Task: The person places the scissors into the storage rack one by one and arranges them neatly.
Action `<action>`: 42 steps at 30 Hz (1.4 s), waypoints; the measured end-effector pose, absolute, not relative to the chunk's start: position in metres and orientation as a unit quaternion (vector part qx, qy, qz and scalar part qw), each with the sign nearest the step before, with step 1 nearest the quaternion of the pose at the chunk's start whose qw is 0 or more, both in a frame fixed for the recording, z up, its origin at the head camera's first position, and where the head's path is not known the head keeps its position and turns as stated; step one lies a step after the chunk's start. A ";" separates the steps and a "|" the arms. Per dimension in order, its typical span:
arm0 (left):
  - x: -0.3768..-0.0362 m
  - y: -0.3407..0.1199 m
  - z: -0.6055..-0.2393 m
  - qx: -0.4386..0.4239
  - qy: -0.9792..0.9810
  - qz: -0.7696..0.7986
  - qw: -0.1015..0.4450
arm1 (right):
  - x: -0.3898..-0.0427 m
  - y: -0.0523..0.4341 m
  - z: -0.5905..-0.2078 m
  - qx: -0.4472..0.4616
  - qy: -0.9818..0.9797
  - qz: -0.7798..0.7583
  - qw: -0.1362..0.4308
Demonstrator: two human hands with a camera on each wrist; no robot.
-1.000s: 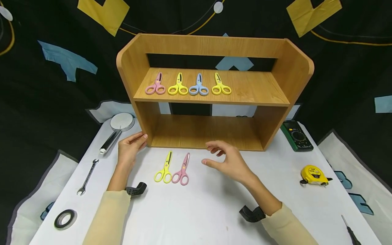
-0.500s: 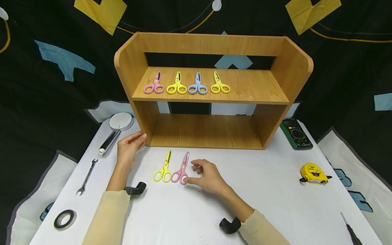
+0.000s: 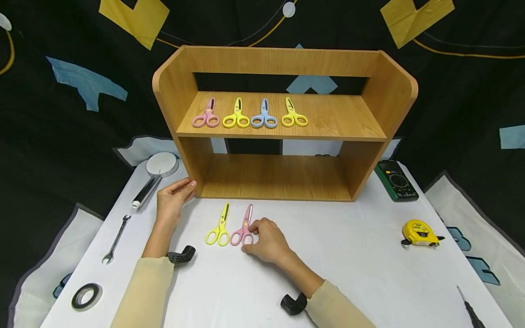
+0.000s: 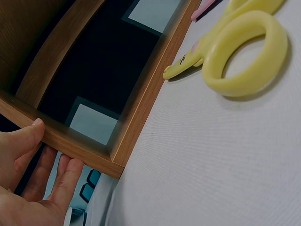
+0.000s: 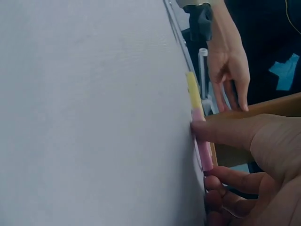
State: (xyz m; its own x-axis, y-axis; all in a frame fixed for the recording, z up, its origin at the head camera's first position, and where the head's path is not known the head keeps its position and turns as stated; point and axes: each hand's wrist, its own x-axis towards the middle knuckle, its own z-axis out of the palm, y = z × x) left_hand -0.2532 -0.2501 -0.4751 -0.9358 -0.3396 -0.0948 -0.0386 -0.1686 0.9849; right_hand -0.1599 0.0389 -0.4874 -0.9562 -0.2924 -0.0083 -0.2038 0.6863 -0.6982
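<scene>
My right hand [image 3: 268,241] is at the pink scissors [image 3: 246,221] lying on the table, thumb by a handle loop and fingertips along their right side. In the right wrist view, the thumb and fingers pinch these pink scissors [image 5: 203,150]. Just left of them lie yellow scissors [image 3: 221,225], blades toward the shelf. My left hand [image 3: 172,202] holds the lower front left corner of the wooden shelf [image 3: 283,177]; in the left wrist view, thumb and fingers grip its side panel edge [image 4: 80,151]. On the upper board stand pink [image 3: 207,114], yellow [image 3: 236,115], blue [image 3: 264,115] and more yellow scissors [image 3: 293,114] in a row.
Left on the white table [image 3: 229,291] lie a magnifier-like round-headed tool [image 3: 162,164], a wrench [image 3: 116,239] and a tape roll [image 3: 86,296]. Right of the shelf are a multimeter [image 3: 397,181], a yellow tape measure [image 3: 420,233] and a screwdriver [image 3: 470,310].
My right hand has moved left and down from the shelf front to the pink scissors, and its fingers have closed in on them. The left hand stays at the shelf corner.
</scene>
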 end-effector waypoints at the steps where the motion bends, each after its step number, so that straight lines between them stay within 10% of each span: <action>1: -0.253 -0.250 -0.476 0.148 -0.636 -0.751 0.102 | -0.160 0.039 -0.487 -0.136 0.915 -0.375 0.058; 26: -0.251 -0.250 -0.476 0.149 -0.641 -0.747 0.096 | -0.147 0.124 -0.387 -0.171 0.818 -0.541 0.093; 42: -0.252 -0.249 -0.475 0.156 -0.628 -0.756 0.095 | -0.187 0.206 -0.256 -0.121 0.853 -0.506 -0.035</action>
